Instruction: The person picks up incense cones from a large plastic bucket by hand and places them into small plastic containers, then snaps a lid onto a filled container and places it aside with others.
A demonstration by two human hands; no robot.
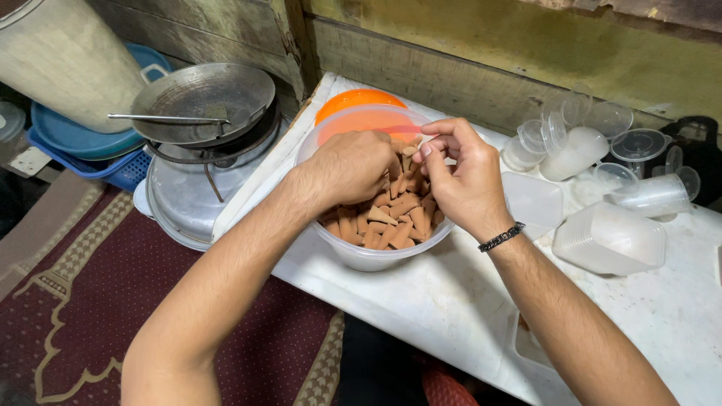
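A clear plastic bowl (361,258) full of small brown cone-shaped pieces (391,218) stands on a white table (451,301). My left hand (352,165) reaches down into the bowl with its fingers curled among the cones. My right hand (460,177), with a dark bracelet on the wrist, hovers over the bowl's right rim and pinches a cone between thumb and fingertips. An orange bowl (355,99) sits just behind the clear one.
Stacks of clear plastic cups and lids (579,143) and square containers (611,237) lie on the table's right side. To the left, a metal pan (201,94) with a spatula sits on a stove over a blue basket (124,169). A red patterned rug (98,301) covers the floor.
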